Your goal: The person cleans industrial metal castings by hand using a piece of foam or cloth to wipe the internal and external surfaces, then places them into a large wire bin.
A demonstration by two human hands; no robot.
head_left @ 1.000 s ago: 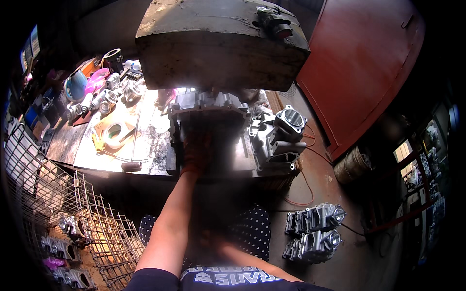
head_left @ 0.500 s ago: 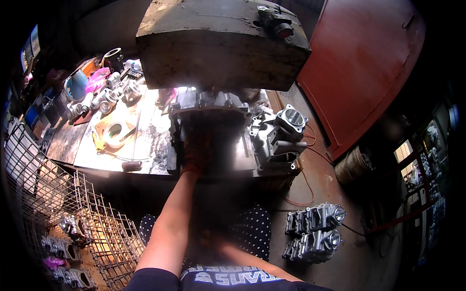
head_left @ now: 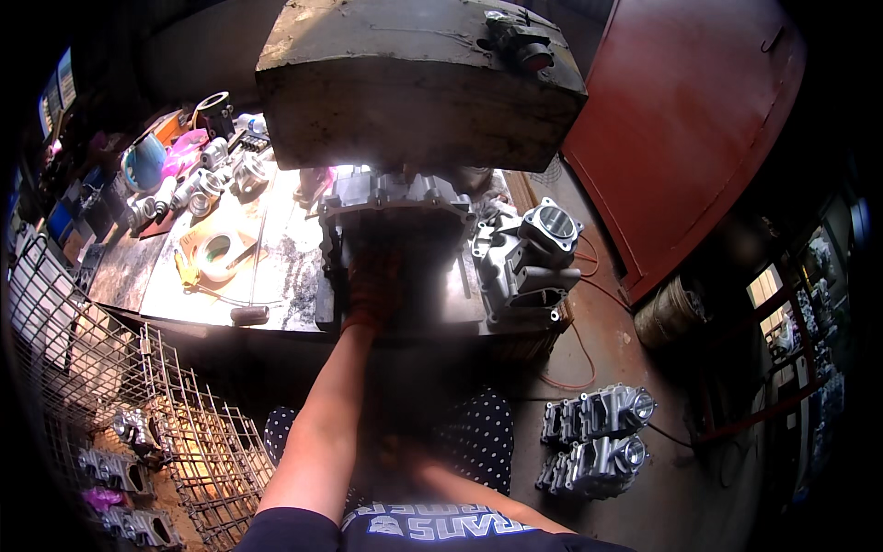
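Observation:
A large silver metal casting (head_left: pixel 395 195) stands on the workbench (head_left: pixel 299 230) in front of me, its middle in deep shadow. My left hand (head_left: pixel 372 281) reaches into that dark opening and looks reddish there. Its fingers are lost in the shadow, so I cannot make out what they touch. My right hand (head_left: pixel 397 451) is low, close to my lap, in front of dotted dark cloth (head_left: pixel 474 442). A dark blur covers its fingers and anything in them. Beside the big casting, on the right, sits another silver casting (head_left: pixel 524 262) with a round bored opening on top.
A heavy box-shaped hood (head_left: pixel 414 110) overhangs the bench. Tape (head_left: pixel 221 256), a dark cylinder (head_left: pixel 250 316) and several metal parts lie on the left. Wire mesh baskets (head_left: pixel 207 423) stand at lower left. Two castings (head_left: pixel 593 442) rest on the floor at right, near an orange cord (head_left: pixel 589 363).

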